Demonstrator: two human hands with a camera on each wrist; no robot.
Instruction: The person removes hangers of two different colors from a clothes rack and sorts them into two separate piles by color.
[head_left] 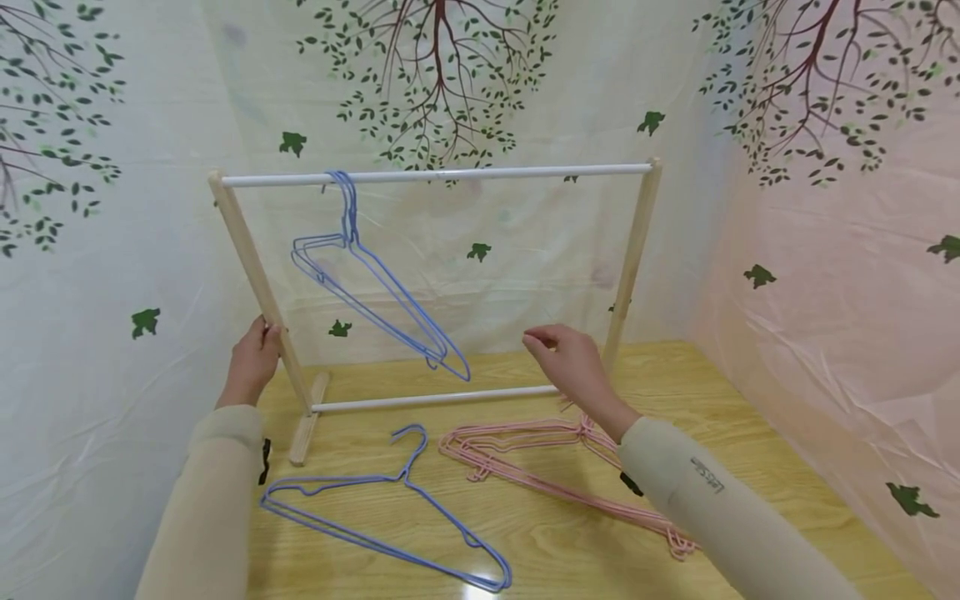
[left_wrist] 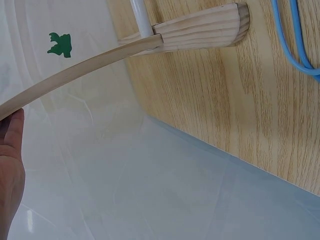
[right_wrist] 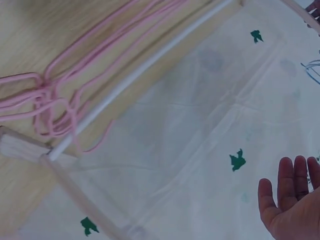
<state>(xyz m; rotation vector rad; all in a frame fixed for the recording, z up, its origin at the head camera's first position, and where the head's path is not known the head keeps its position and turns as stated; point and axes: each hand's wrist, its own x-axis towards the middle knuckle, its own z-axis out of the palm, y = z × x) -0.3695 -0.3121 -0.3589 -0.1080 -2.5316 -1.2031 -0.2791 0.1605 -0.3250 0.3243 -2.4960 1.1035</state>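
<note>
My left hand [head_left: 253, 360] grips the left post [head_left: 255, 267] of a wooden clothes rack about halfway up. In the left wrist view the left hand [left_wrist: 11, 165] is at the left edge, against the post. My right hand [head_left: 572, 362] is in the air before the rack, fingers loosely bent, holding nothing; the right wrist view shows its fingers [right_wrist: 286, 182] apart. Several blue hangers [head_left: 408, 296] hang from the white top rail [head_left: 480, 174], left of the middle. More blue hangers [head_left: 337, 533] lie on the table at the front. Pink hangers [head_left: 525, 479] lie stacked beneath my right forearm.
The rack's right post [head_left: 633, 258] stands behind my right hand. A white lower rail [head_left: 442, 398] runs near the wood-grain table [head_left: 570, 550]. The left foot [head_left: 303, 437] is beside the blue hangers. Printed cloth [head_left: 525, 267] hangs behind and at both sides.
</note>
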